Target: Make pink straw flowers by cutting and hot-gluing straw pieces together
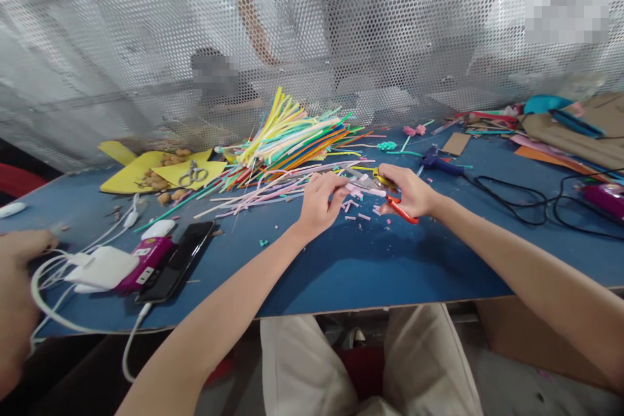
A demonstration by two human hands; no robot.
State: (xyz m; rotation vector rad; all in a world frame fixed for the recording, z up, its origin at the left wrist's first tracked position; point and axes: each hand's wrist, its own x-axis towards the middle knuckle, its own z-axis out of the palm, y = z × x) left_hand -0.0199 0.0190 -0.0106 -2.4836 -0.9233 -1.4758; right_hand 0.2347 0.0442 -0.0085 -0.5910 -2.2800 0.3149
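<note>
My left hand (322,203) is closed, thumb and fingers pinching a bundle of pale lilac pipe cleaners (287,177) whose ends reach toward my right hand. My right hand (408,191) is wrapped round a hand cutter (402,210) with red and yellow grips. Its metal jaws lie close to the pipe cleaner ends by my left fingertips; whether they are closed is too small to tell. Short cut pieces (363,216) are scattered on the blue table just below both hands. Behind my left hand lies a large heap of multicoloured pipe cleaners (287,133).
A phone (178,263), a purple power strip (146,263) and white cables are at left, with another person's hand (26,244) beside them. Grey scissors (193,173) rest on yellow sheets (131,172). A blue glue gun (441,162) and black cable (517,198) lie right; perforated metal (312,32) stands behind.
</note>
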